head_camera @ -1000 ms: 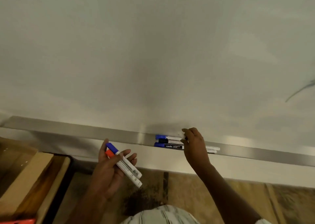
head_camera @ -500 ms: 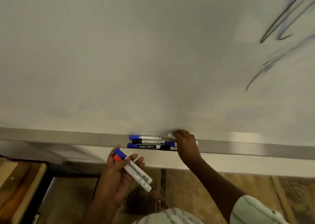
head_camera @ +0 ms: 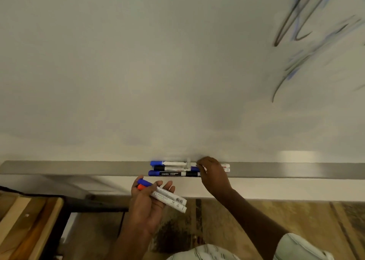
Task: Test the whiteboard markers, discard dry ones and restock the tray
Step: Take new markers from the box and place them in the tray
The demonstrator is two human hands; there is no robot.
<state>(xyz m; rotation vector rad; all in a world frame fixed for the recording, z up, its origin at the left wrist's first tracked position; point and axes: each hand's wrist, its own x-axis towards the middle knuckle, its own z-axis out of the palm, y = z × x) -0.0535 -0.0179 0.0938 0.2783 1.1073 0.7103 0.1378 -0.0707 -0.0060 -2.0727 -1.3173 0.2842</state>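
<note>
Tray [head_camera: 79, 167]: long metal ledge along the bottom edge of the whiteboard [head_camera: 138, 72], running the full width of the view. Bare metal to the left and right of the marker cluster. The board face above it is mostly blank, with scribbles [head_camera: 292, 22] only at the upper right. A white strip [head_camera: 276, 188] sits under the tray's front lip, then floor [head_camera: 256, 210]. Wooden counter [head_camera: 29, 220] at lower left, well apart from both hands.

Tray markers [head_camera: 173, 168]: three rows lying lengthwise, side by side and touching, caps pointing left. The back one has a blue cap, the middle a black cap, and the front one is dark and labelled "camlin". More white marker ends stick out to the right of the right hand.

Right hand [head_camera: 214, 175]: reaches over the tray's front lip, fingers curled down onto the middle of the cluster, fingertips on the barrels. Can't tell whether it actually grips one. A short white piece stands upright just left of the fingertips; it is blurred.

Left hand [head_camera: 146, 204]: palm up, below the tray and just in front of the cluster, not touching it. Fingers half curled, holding a marker pair [head_camera: 167, 197], one blue cap and one red, caps toward the tray.
</note>
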